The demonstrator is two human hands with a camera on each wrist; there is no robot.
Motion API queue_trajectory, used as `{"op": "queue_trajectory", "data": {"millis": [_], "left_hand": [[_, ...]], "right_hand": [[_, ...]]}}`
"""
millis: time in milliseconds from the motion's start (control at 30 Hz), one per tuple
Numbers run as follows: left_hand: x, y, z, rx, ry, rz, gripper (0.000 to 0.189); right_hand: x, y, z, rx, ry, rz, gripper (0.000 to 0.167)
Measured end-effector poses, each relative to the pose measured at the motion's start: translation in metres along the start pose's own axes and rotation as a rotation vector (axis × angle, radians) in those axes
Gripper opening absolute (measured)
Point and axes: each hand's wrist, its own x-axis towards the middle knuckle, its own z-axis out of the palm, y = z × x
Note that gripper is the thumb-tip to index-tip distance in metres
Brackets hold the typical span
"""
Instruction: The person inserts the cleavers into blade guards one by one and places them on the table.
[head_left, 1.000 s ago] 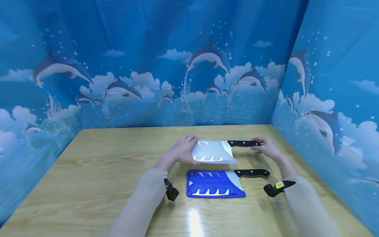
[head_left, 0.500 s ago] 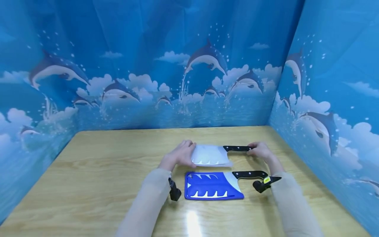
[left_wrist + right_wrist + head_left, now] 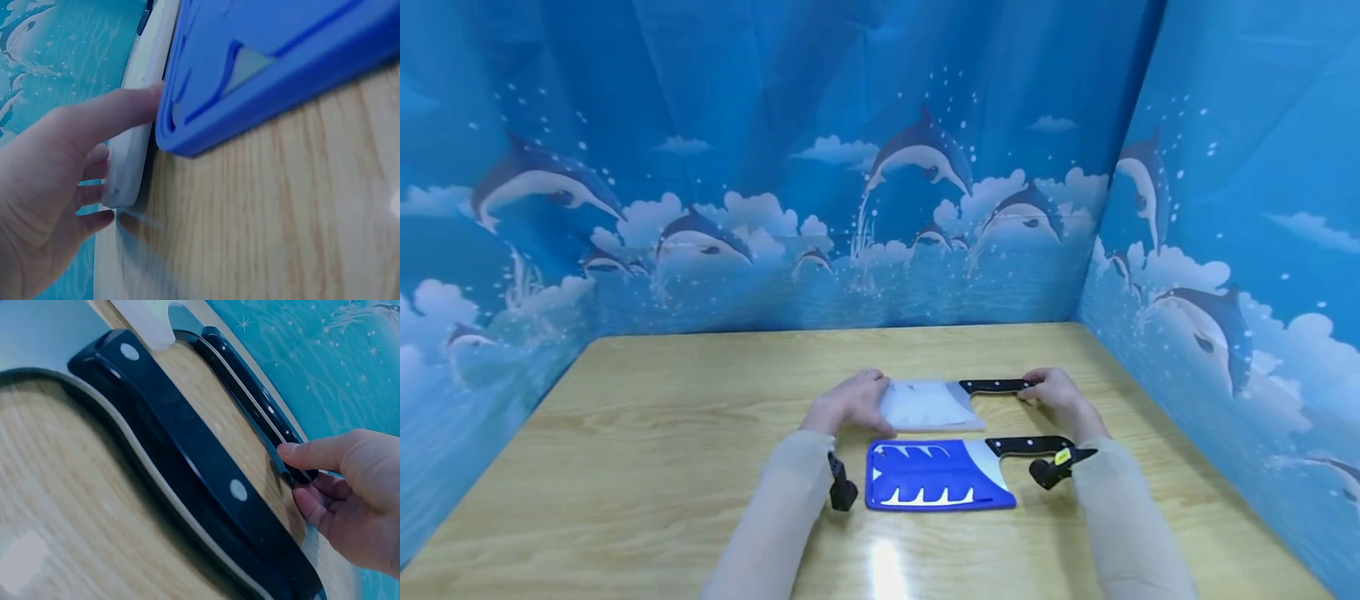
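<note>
In the head view a cleaver in a white blade cover (image 3: 928, 407) lies level behind a second cleaver in a blue blade cover (image 3: 928, 477). My left hand (image 3: 853, 402) grips the white cover's left end. In the left wrist view the thumb is on the cover's near edge, beside the blue cover's corner, and the other fingers are at its far side. My right hand (image 3: 1058, 396) pinches the end of the black handle (image 3: 253, 394) between thumb and fingers. The blue-covered cleaver's handle (image 3: 1028, 446) points right, with no hand on it.
Both cleavers are on a light wooden table (image 3: 647, 450). Blue dolphin-printed curtains (image 3: 760, 167) stand along its back and right sides. A black wrist camera (image 3: 842, 485) sits near the blue cover's left edge, another (image 3: 1052, 468) by its handle.
Both hands have brought the white-covered cleaver down and nearer to the blue one, slightly to the left. Bright glare on its cover has faded. The blue-covered cleaver stays in place.
</note>
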Motion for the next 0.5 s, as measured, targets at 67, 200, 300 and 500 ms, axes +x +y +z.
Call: {"op": "queue_trajectory", "data": {"millis": [67,200,300,500], "left_hand": [[-0.0009,-0.0001,0.0007,-0.014,-0.015,-0.009,0.091],[-0.0028,0.0005,0.0011,-0.024,-0.03,-0.021,0.092],[-0.0035,0.001,0.0016,-0.023,-0.038,-0.033,0.094],[-0.0058,-0.0007,0.002,-0.031,-0.037,-0.034,0.096]], "right_hand": [[0.0005,0.0005,0.0012,-0.012,-0.002,-0.001,0.045],[0.0005,0.0023,0.0036,-0.029,0.003,0.001,0.046],[0.0003,0.0036,0.0054,-0.034,0.008,-0.001,0.046],[-0.0012,0.0046,0.006,-0.015,0.009,0.007,0.048]]}}
